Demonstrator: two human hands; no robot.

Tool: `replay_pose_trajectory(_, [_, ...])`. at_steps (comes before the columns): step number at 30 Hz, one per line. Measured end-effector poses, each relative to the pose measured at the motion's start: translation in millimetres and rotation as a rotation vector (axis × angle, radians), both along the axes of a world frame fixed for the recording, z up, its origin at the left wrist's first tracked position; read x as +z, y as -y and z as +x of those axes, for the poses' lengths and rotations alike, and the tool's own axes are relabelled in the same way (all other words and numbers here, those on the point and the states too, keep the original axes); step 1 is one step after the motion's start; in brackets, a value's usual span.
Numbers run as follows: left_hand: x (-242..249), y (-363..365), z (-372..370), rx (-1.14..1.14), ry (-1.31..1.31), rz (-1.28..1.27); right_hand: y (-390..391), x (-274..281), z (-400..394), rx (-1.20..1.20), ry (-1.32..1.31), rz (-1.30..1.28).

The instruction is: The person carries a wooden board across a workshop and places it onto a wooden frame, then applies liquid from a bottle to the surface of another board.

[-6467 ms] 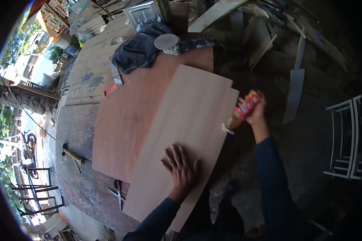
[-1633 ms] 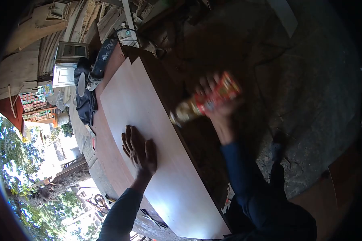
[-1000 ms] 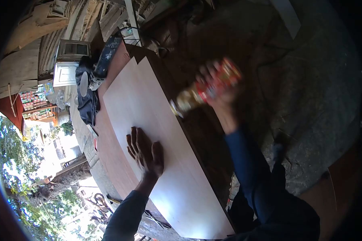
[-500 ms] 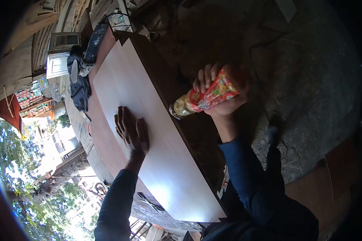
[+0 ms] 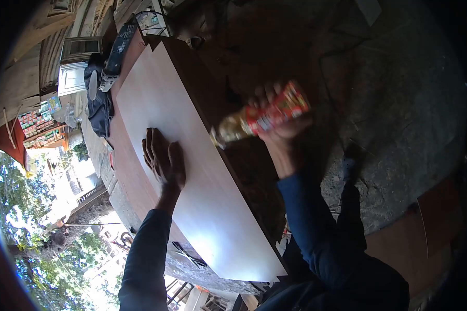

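Note:
A pale, smooth-faced board lies before me, running diagonally through the view. My left hand rests flat on it, fingers stretched out. In my right hand is a printed red plastic pouch with a clear, amber-coloured lower part, my fingers wrapped round it. Its narrow tip points left and overlaps the board's dark long edge in this view. The pouch and the right fingers are smeared by motion.
Under the board is a reddish wooden sheet. At its far end lie a dark power tool and a black cloth bag. A dark slotted piece lies beside the near end. Brown sheets lie on the floor at right.
The view has shifted slightly, so the board and left hand sit a little differently. My right hand has moved slightly left with the pouch, whose tip now overlaps the board's edge.

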State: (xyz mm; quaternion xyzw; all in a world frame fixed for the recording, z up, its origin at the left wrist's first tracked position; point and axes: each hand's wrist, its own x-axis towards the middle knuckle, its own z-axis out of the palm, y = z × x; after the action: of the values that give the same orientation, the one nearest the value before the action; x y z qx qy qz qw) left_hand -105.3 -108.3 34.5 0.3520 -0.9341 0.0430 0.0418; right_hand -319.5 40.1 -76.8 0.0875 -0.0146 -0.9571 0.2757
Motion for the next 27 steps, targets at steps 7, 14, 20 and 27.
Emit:
replay_pose_trajectory(7, [-3.3,2.2,3.5,0.036,-0.013,0.034,-115.7,20.0,61.4,0.141,0.049,0.084])
replay_pose_trajectory(14, [-6.1,4.7,7.2,-0.005,-0.057,0.046,-47.3,11.5,26.5,-0.008,0.015,-0.055])
replay_pose_trajectory(20, [-7.6,5.8,7.3,-0.025,-0.065,0.019,-150.3,15.3,82.0,0.117,0.050,-0.050])
replay_pose_trajectory(27, [-5.8,4.1,8.7,-0.038,-0.089,0.027,-82.4,21.0,47.0,0.022,-0.007,0.029])
